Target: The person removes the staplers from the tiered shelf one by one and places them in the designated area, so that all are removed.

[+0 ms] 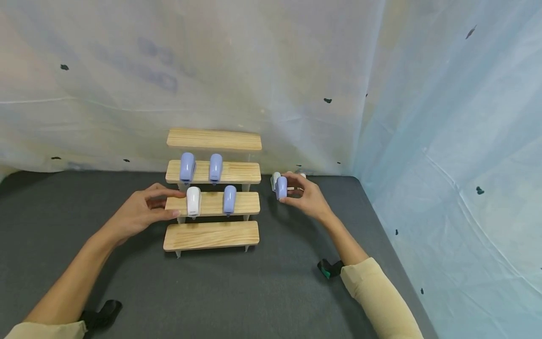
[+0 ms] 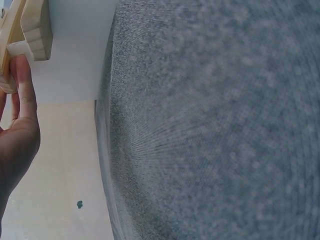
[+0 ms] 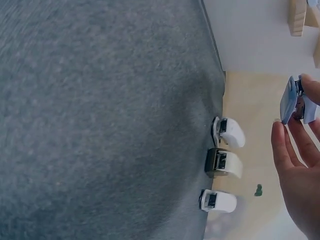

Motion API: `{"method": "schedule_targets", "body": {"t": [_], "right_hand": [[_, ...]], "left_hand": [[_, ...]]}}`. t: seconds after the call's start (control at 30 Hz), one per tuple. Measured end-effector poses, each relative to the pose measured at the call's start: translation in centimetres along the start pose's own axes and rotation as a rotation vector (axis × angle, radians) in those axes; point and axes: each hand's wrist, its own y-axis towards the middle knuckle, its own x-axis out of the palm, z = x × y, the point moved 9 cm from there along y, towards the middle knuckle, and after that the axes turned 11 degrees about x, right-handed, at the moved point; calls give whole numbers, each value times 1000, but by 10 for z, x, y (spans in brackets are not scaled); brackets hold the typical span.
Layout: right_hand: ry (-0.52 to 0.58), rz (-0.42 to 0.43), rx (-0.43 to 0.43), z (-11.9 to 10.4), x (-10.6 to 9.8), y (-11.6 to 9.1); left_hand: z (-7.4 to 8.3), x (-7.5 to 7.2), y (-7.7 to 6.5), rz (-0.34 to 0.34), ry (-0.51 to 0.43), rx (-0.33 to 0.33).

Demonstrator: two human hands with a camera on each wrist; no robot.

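My left hand grips the left end of the second-lowest board of a wooden tiered shelf. Its thumb and fingers also show on the board edge in the left wrist view. Beside those fingers a white mini stapler stands on the same board, with a blue mini stapler to its right. Two more blue mini staplers, one left and one right, stand one board higher. Right of the shelf, my right hand pinches another blue mini stapler, raised off the table.
Three white mini staplers, a near one, a middle one and a far one, stand on the grey tabletop by my right hand, which partly hides them in the head view. Pale sheeting hangs behind and to the right.
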Motion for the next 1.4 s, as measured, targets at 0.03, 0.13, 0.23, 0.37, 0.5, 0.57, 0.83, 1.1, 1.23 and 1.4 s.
{"method": "schedule_targets", "body": {"t": [0.03, 0.13, 0.23, 0.37, 0.5, 0.57, 0.83, 1.1, 1.23, 1.4], "right_hand": [[2, 4, 3, 6, 0, 2], [-17, 19, 14, 27, 0, 9], [-37, 34, 34, 50, 0, 15], [-35, 28, 47, 60, 4, 15], [-24, 20, 57, 71, 8, 15], [-16, 20, 58, 75, 10, 15], [-34, 47, 88, 87, 14, 14], [-55, 79, 124, 94, 15, 18], [-85, 64, 139, 95, 17, 17], [-106, 57, 149, 95, 19, 16]], "left_hand": [[0, 0, 0, 0, 1, 2], [1, 0, -1, -3, 6, 7], [1, 0, -1, -8, 8, 12], [0, 0, -1, -8, -9, 14], [-1, 1, -1, -6, -28, 10], [-2, 1, -1, -6, -37, 10], [-2, 0, -1, -1, -30, 21], [-3, 0, -2, 9, -57, 17], [-2, 1, -1, 7, -66, 21], [-2, 2, -1, 3, -74, 24]]}}
